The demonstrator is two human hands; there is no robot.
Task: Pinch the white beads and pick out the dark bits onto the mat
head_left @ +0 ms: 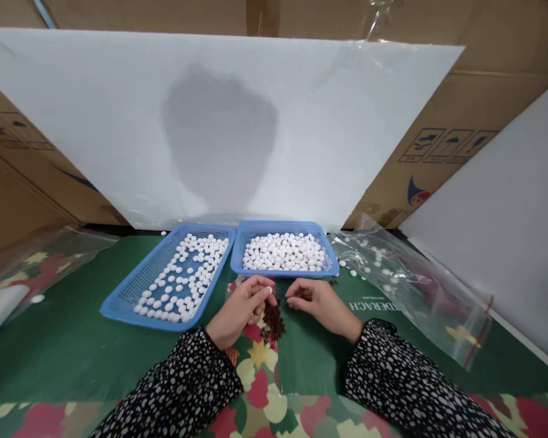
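My left hand [246,301] is closed in a pinch, with a small white ball [269,291] showing at the thumb and fingertips. Across from it, my right hand [317,298] has its thumb and forefinger pressed together; what they hold, if anything, is too small to make out. Between and just below both hands lies a small heap of dark reddish-brown bits [273,322]. Behind the hands stands a blue mesh basket [281,274] full of white balls [284,251]. A second blue basket [114,307], left of my left hand, holds a looser spread of similar balls [171,298].
A clear plastic bag [438,310] with some white balls lies at the right. More loose balls [354,273] rest beside the middle basket. Cardboard [497,55] and a white sheet [324,121] wall off the back. Another plastic bag [68,255] is at the left.
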